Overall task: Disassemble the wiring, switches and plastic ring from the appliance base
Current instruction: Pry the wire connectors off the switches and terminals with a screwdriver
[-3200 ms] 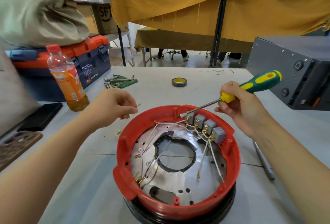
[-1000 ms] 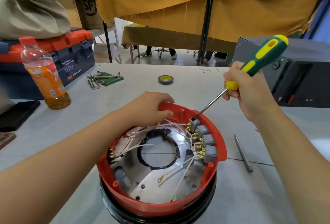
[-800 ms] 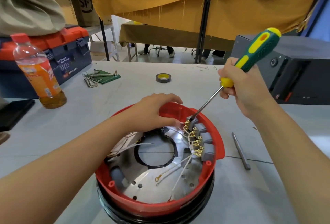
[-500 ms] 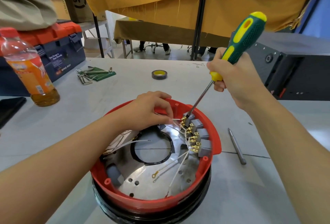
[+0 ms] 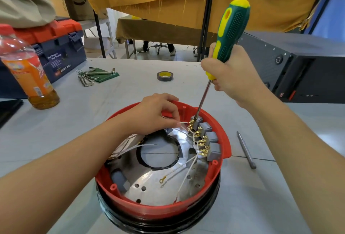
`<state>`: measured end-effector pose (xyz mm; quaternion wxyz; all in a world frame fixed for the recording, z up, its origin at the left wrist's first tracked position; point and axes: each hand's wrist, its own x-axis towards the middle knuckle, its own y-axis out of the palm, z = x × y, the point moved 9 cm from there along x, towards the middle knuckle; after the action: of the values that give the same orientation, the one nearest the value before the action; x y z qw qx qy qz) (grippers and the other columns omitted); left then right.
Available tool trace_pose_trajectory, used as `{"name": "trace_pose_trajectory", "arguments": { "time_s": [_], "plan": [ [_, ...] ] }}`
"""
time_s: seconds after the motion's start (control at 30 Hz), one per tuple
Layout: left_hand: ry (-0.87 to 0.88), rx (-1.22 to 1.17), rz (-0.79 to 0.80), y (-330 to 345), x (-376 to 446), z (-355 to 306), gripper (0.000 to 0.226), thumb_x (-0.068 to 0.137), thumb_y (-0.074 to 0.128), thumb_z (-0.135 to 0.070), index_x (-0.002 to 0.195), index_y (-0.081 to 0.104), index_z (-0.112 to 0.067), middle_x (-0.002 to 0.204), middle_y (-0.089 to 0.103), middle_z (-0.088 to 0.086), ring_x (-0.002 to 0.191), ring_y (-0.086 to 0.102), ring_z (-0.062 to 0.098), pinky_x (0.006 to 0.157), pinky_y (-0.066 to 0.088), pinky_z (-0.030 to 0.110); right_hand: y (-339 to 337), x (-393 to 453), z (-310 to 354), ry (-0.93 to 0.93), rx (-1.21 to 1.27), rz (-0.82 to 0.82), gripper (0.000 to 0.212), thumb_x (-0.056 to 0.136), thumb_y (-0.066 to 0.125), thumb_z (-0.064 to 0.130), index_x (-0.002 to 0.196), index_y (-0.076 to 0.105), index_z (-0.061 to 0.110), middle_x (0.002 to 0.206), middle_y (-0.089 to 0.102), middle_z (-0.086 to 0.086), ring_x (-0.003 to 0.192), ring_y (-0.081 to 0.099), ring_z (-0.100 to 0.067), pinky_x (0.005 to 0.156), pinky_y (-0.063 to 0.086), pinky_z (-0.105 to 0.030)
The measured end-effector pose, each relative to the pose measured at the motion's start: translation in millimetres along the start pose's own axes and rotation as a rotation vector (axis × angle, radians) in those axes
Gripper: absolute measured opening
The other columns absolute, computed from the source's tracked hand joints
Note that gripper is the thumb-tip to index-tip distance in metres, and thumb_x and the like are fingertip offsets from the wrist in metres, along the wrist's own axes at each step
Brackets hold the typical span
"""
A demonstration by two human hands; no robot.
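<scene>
The appliance base sits on the table in front of me, a red plastic ring [image 5: 223,140] over a black rim, with a shiny metal plate [image 5: 158,187] inside. Several grey switches [image 5: 209,140] with brass terminals line the ring's right inner wall, and white wires [image 5: 186,176] run from them across the plate. My left hand [image 5: 155,114] reaches over the ring's far edge and pinches a white wire at the topmost switch. My right hand [image 5: 233,77] grips a green and yellow screwdriver [image 5: 229,28] held steeply, its tip on that same switch.
A metal bit [image 5: 246,149] lies on the table right of the base. A tape roll [image 5: 164,76] and hex keys [image 5: 93,76] lie further back. An orange drink bottle [image 5: 28,71] and a blue toolbox [image 5: 61,54] stand at left, a black case [image 5: 298,69] at right.
My left hand came onto the ring's far edge and took hold of a wire at the top switch. The screwdriver swung from nearly flat to steep, its tip now on that switch.
</scene>
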<state>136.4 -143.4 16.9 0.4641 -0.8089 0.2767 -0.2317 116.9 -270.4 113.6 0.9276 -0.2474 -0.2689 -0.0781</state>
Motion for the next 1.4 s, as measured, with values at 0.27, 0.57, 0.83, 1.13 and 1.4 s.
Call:
{"name": "trace_pose_trajectory", "arguments": {
  "time_s": [0.27, 0.57, 0.83, 1.13, 1.4],
  "plan": [
    [-0.016, 0.015, -0.002, 1.2, 2.0, 2.3, 0.01, 0.083, 0.068, -0.035, 0.074, 0.065, -0.039, 0.139, 0.044, -0.008, 0.123, 0.041, 0.014, 0.107, 0.032, 0.043, 1.6, 8.1, -25.5, 0.149, 0.09, -0.088, 0.029, 0.085, 0.053, 0.014, 0.064, 0.035, 0.021, 0.054, 0.03, 0.009, 0.045, 0.032, -0.006, 0.04, 0.031, -0.017],
    [-0.01, 0.017, -0.002, 1.2, 2.3, 1.7, 0.012, 0.083, 0.068, -0.035, 0.073, 0.064, -0.04, 0.139, 0.044, -0.007, 0.122, 0.041, 0.013, 0.107, 0.03, 0.036, -13.3, -0.4, -76.4, 0.368, 0.422, -0.182, 0.02, 0.084, 0.052, 0.009, 0.075, 0.037, 0.018, 0.062, 0.033, 0.0, 0.037, 0.027, -0.005, 0.039, 0.027, -0.017],
    [-0.012, 0.031, 0.003, 1.9, 1.8, 1.6, 0.009, 0.083, 0.068, -0.035, 0.075, 0.066, -0.038, 0.14, 0.043, -0.009, 0.122, 0.04, 0.013, 0.107, 0.03, 0.037, -23.2, -13.0, -76.9, 0.311, 0.489, -0.241, 0.024, 0.091, 0.051, 0.011, 0.071, 0.039, 0.019, 0.061, 0.036, 0.001, 0.039, 0.031, -0.004, 0.039, 0.03, -0.017],
    [-0.006, 0.03, -0.002, 2.2, 2.1, 2.8, 0.009, 0.082, 0.068, -0.037, 0.074, 0.065, -0.039, 0.139, 0.044, -0.009, 0.123, 0.039, 0.013, 0.107, 0.03, 0.037, -8.1, -4.0, -25.8, 0.074, 0.257, -0.047, 0.032, 0.08, 0.052, 0.009, 0.056, 0.035, 0.02, 0.049, 0.031, 0.008, 0.042, 0.029, -0.008, 0.04, 0.027, -0.015],
    [-0.004, 0.048, -0.008, 2.2, 2.2, 3.4, 0.005, 0.083, 0.068, -0.036, 0.078, 0.068, -0.036, 0.139, 0.044, -0.009, 0.121, 0.039, 0.011, 0.104, 0.03, 0.032, -7.2, 7.4, -60.5, 0.286, 0.333, -0.059, 0.026, 0.086, 0.051, 0.011, 0.068, 0.035, 0.019, 0.052, 0.033, 0.01, 0.038, 0.026, -0.005, 0.04, 0.026, -0.015]
  ]
}}
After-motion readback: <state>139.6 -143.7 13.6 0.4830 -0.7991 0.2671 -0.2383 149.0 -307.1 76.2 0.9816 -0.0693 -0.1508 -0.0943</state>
